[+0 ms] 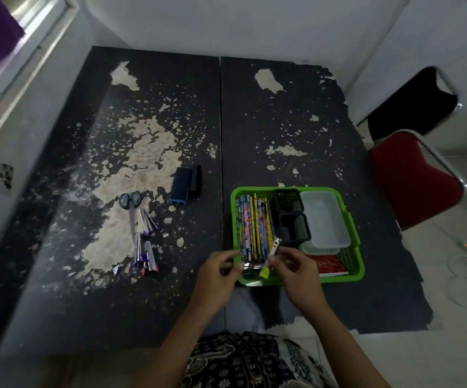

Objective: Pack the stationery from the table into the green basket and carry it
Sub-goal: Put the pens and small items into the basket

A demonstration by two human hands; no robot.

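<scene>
I see the green basket (352, 228) sitting on the dark, peeling table (282, 121), its left side packed with patterned pencils (253, 225), then two black mesh cups (291, 214), a clear tub (324, 219) and a red book (329, 265). Over its near edge my left hand (221, 271) and right hand (296, 271) both pinch a small bundle of pens (257, 266), which is too blurred to count. Scissors (131, 203), loose pens (144, 247) and a board eraser (184, 186) lie well to the left.
</scene>
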